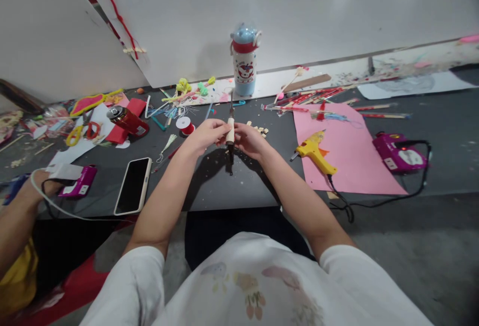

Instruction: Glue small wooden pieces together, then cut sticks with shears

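Observation:
Over the middle of the table, my left hand (210, 134) and my right hand (251, 139) meet around a slim upright piece (230, 132) with a pale, wood-coloured middle and dark, narrow ends. Its exact kind is unclear. The fingers of both hands are bent around it, partly hidden from this angle. Small pale wooden bits (261, 130) lie just beyond my right hand. A spool of red thread (185, 126) stands to the left of my left hand.
A yellow glue gun (317, 152) rests on pink paper (350, 166), its cord trailing right. A phone (133, 186), a red can (127, 120) and scissors (83, 133) lie left. A bottle (245, 61) stands behind. Another person's hand (35, 186) is at far left.

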`<state>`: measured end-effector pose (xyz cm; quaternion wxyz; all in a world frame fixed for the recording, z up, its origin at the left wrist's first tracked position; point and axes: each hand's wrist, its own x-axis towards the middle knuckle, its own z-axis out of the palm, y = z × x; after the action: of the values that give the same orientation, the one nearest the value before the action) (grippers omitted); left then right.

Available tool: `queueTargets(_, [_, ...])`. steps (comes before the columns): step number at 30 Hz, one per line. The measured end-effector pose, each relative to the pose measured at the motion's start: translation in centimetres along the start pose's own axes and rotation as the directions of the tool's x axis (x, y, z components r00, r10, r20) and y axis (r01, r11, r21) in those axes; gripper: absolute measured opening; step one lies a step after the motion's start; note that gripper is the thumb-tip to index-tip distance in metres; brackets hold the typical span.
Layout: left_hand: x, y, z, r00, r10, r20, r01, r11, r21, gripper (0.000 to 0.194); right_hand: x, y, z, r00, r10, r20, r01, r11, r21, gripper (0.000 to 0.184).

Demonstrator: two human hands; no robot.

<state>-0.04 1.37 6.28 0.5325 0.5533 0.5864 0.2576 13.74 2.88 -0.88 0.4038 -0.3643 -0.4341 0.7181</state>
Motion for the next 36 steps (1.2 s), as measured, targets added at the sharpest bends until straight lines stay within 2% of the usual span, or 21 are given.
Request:
queueTargets(4, [-0.2, 0.7, 0.5, 1.0, 0.021, 0.007, -0.021, 0.997, 0.075, 0.024, -0.1, -0.1, -0.1, 0.997, 0.045, 0.059, -0.057, 0.971, 0.231, 0.023])
queueTargets(8, [0.1, 1.0, 0.6, 0.993, 0.112, 0.047, -0.118, 0.978, 0.173, 0.029, -0.1, -0.5, -0.5, 1.0, 0.003, -0.029, 0.007, 0.944, 0.33, 0.032])
queueTargets(12, [1.2, 0.5, 0.0, 0.98, 0.192, -0.048, -0.179, 0.963, 0.199, 0.035, -0.1, -1.3, -1.4, 0.99, -0.011, -0.139, 0.06, 0.935, 0.349, 0.034])
queueTargets(14, [1.8, 0.0, -0.5, 0.971, 0.215, -0.105, -0.179, 0.943, 0.28, 0.04, -0.1, -1.7, -1.9, 0.985, -0.02, -0.169, 0.077, 0.938, 0.339, 0.034])
queueTargets(17, [2.3, -1.1, -0.8, 0.968, 0.217, -0.127, -0.122, 0.847, 0.517, 0.036, -0.2, -2.1, -2.3, 0.981, -0.057, -0.185, 0.118, 0.933, 0.339, 0.032])
queueTargets(19, [2.5, -2.1, -0.5, 0.978, 0.183, -0.099, -0.069, 0.734, 0.675, 0.026, -0.3, -2.1, -2.5, 0.981, -0.083, -0.176, 0.14, 0.929, 0.343, 0.03])
queueTargets(21, [2.6, -3.2, 0.0, 0.986, 0.153, -0.062, -0.056, 0.658, 0.751, 0.019, -0.3, -2.0, -2.5, 0.982, -0.096, -0.165, 0.148, 0.928, 0.342, 0.027])
queueTargets(23, [2.8, -4.2, 0.6, 0.993, 0.114, -0.03, -0.048, 0.625, 0.779, 0.014, -0.2, -1.8, -2.5, 0.982, -0.095, -0.164, 0.147, 0.928, 0.342, 0.025])
queueTargets(26, [3.0, -5.3, 1.2, 0.993, 0.115, -0.007, -0.063, 0.595, 0.801, 0.014, 0.0, -1.6, -2.5, 0.983, -0.088, -0.162, 0.142, 0.921, 0.363, 0.023])
queueTargets(36, [2.8, -5.5, 1.6, 0.971, 0.231, 0.064, -0.179, 0.523, 0.833, 0.01, 0.3, -1.4, -2.6, 0.99, -0.091, -0.107, 0.124, 0.923, 0.364, 0.024])
